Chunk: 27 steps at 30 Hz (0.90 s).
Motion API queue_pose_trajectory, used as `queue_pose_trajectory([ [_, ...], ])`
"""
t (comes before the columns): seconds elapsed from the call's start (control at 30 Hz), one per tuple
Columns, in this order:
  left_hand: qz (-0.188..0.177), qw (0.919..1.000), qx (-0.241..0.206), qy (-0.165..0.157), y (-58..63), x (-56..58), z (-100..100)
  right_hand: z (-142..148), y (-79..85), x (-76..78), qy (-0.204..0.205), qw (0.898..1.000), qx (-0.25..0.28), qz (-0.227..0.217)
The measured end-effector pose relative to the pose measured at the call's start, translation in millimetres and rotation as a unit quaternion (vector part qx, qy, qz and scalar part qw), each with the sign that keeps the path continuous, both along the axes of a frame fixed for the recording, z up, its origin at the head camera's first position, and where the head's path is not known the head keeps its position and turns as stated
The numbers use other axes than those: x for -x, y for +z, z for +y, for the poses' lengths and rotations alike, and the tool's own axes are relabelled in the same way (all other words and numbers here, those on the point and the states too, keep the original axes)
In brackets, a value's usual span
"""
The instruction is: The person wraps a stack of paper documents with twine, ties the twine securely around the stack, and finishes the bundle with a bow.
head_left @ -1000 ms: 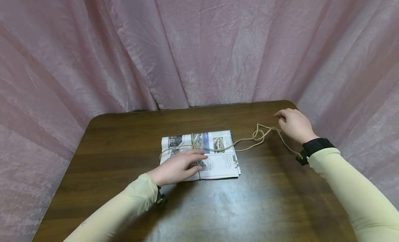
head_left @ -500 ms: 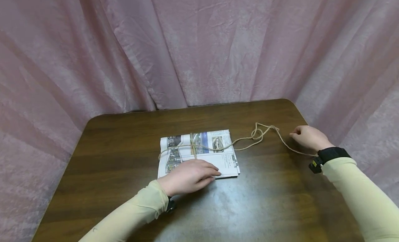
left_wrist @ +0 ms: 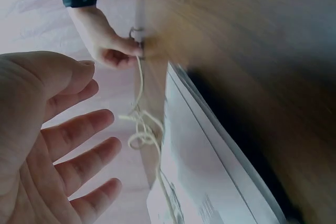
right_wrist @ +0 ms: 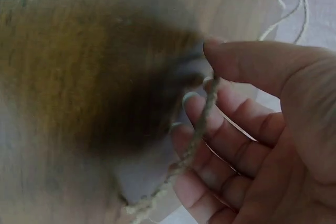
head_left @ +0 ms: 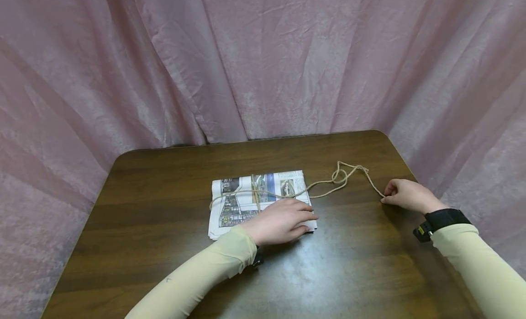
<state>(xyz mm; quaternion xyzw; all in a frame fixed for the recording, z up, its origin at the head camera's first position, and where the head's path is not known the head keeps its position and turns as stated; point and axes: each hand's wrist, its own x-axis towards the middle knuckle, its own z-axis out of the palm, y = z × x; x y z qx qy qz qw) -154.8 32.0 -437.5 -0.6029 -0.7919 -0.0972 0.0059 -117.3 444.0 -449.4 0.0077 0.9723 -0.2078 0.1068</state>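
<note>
A folded stack of newspapers lies on the table with twine crossing its top both ways. My left hand is over the stack's right front part, fingers spread and relaxed, holding nothing; the left wrist view shows its palm and bent fingers beside the papers. Off to the right, my right hand pinches the twine between thumb and fingertips, close over the table. In the right wrist view, a short frayed end of the twine hangs down past the curled fingers.
Loose loops of twine lie between the stack and my right hand. The brown wooden table has rounded far corners. Pink curtains hang right behind it and along its right side.
My left hand has slid right across the newspapers. My right hand has moved right and toward me, and now pinches the twine near its end.
</note>
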Motion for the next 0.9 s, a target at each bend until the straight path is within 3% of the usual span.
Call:
queue_pose_trajectory([
  [0.17,-0.015,0.9998,0.008,-0.007,0.9,-6.0,14,-3,-4.5,-2.4,0.0,1.0,-0.001,0.015],
  [0.27,-0.03,0.9995,0.007,-0.004,0.2,-7.5,15,-7,-1.4,-6.3,-0.009,0.999,0.027,0.027],
  [0.4,-0.048,0.9987,-0.012,0.01,-1.4,-5.4,15,-20,8.5,-13.1,-0.039,0.991,0.117,0.045],
  [0.57,-0.076,0.9954,-0.047,0.033,0.5,-2.4,15,-39,26.5,-21.3,-0.065,0.968,0.231,0.067],
  [0.8,-0.14,0.9785,-0.105,0.109,8.6,-4.8,18,-69,49.1,-28.9,-0.066,0.932,0.353,0.036],
  [0.83,-0.148,0.9752,-0.114,0.119,10.2,-5.4,19,-74,51.6,-29.6,-0.06,0.932,0.356,0.036],
  [0.9,-0.162,0.9683,-0.131,0.138,12.6,-6.4,20,-87,56.1,-30.7,-0.048,0.94,0.334,0.047],
])
